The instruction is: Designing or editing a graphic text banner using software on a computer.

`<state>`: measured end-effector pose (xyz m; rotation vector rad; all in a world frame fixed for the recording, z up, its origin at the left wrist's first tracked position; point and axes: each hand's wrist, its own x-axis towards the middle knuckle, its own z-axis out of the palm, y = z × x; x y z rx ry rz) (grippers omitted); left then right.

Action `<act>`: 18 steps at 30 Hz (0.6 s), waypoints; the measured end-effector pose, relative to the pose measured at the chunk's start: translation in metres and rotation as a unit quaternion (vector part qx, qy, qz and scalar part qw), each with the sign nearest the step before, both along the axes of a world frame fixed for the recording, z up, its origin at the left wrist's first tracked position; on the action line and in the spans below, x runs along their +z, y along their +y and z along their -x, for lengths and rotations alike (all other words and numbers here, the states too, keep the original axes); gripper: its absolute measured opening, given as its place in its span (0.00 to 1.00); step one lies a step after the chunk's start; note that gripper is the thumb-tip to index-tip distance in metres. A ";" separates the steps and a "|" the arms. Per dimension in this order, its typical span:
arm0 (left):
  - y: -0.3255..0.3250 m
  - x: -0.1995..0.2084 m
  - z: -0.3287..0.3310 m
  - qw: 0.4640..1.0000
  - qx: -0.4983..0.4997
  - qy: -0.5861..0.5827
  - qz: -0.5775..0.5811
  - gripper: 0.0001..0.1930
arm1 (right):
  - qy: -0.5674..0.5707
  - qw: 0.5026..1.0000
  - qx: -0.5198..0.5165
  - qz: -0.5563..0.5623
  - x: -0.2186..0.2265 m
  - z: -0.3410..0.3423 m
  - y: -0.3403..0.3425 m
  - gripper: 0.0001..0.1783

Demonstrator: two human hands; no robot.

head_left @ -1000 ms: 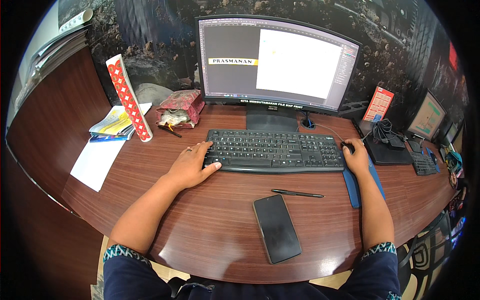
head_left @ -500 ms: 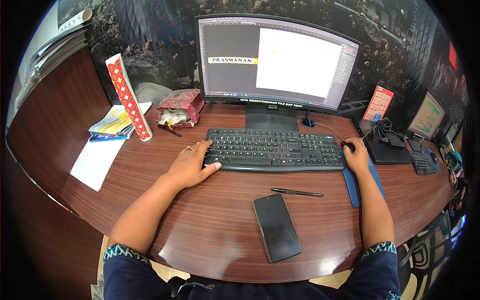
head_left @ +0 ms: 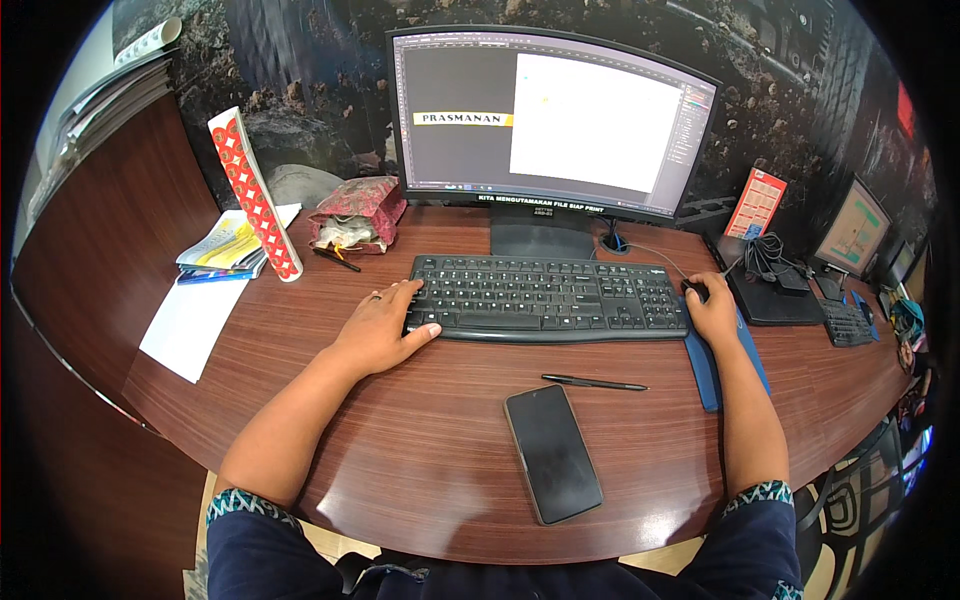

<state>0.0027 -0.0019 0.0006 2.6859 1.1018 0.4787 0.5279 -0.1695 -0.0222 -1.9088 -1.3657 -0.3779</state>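
My left hand (head_left: 378, 330) rests at the left end of a black keyboard (head_left: 545, 298), its fingers spread over the leftmost keys and its thumb stretched along the lower edge. My right hand (head_left: 713, 310) is wrapped over a dark computer mouse (head_left: 692, 291), mostly hidden beneath it, on a blue mouse pad (head_left: 703, 372). Behind the keyboard, a curved monitor (head_left: 455, 80) displays an editing window with a white page and a yellow-and-white banner. A black pen (head_left: 595, 382) and a dark-screened smartphone (head_left: 552, 455) lie on the desk between my forearms.
At the left stand a red patterned box (head_left: 253, 193), papers (head_left: 193, 325) and a red bag (head_left: 358, 213). To the right are a black device (head_left: 775, 300) with coiled cables, an orange calendar (head_left: 757, 203), and a second monitor (head_left: 852, 228) with its keyboard (head_left: 848, 323). The brown desk (head_left: 430, 480) curves toward me.
The whole view has shifted very slightly. Both hands stay in place, and the screen looks the same.
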 end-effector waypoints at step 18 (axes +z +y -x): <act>-0.001 0.006 0.002 1.000 -0.001 -0.011 -0.004 0.38 | -0.157 0.982 0.041 -0.095 0.015 0.016 0.004 0.11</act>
